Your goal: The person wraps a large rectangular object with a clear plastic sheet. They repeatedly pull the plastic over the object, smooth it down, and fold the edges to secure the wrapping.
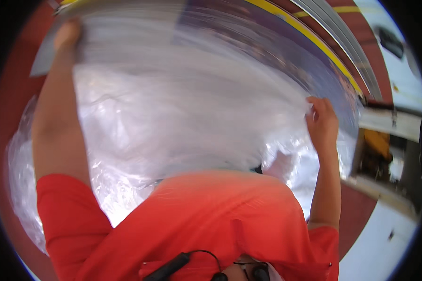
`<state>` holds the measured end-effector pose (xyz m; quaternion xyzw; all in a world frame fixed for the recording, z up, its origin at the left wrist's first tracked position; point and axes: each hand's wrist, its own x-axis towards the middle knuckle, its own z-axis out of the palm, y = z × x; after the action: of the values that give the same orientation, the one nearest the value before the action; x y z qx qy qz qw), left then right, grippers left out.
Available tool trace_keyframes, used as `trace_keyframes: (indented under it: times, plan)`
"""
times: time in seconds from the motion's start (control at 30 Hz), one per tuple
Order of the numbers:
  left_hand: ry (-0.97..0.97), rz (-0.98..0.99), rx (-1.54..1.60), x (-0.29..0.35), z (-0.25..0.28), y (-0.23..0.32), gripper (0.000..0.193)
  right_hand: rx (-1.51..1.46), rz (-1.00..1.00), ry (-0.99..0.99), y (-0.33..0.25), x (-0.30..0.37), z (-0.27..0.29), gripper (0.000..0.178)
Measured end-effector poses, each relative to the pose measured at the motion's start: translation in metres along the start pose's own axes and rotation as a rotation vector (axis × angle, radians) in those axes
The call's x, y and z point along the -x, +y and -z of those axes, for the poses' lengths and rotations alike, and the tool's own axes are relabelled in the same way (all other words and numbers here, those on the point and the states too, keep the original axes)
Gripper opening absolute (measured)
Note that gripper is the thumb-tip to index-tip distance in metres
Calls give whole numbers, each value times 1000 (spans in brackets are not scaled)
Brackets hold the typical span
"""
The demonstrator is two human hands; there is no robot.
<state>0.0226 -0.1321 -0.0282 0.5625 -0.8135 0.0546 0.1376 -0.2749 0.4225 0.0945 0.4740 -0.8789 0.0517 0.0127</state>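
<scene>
A large sheet of clear plastic film (173,103) spreads in front of me between my two hands, blurred by motion across its middle and crinkled along the near side. At the sheet's right edge, my right hand (322,122) has its fingers curled and closed on the film. My left hand (68,33) reaches far out to the upper left, at the film's far left edge. Motion smears its fingers, so their grip on the film cannot be made out.
A dark blue printed panel (229,23) with a yellow edge (309,35) lies at the far side, under part of the film. Metal rails (344,40) run beyond it. To the right stands an open wooden box-like frame (384,187) with a yellow item inside. The floor (361,225) is dark red and white.
</scene>
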Motion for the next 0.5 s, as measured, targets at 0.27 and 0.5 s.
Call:
trace_keyframes:
  times: [0.27,0.5]
  plan:
    - [-51,64,3,-11,-5,-2,49,-853,-863,211,299,169,60,26]
    - [-69,-10,13,-28,-43,-15,44,-429,-753,426,451,224,329,33]
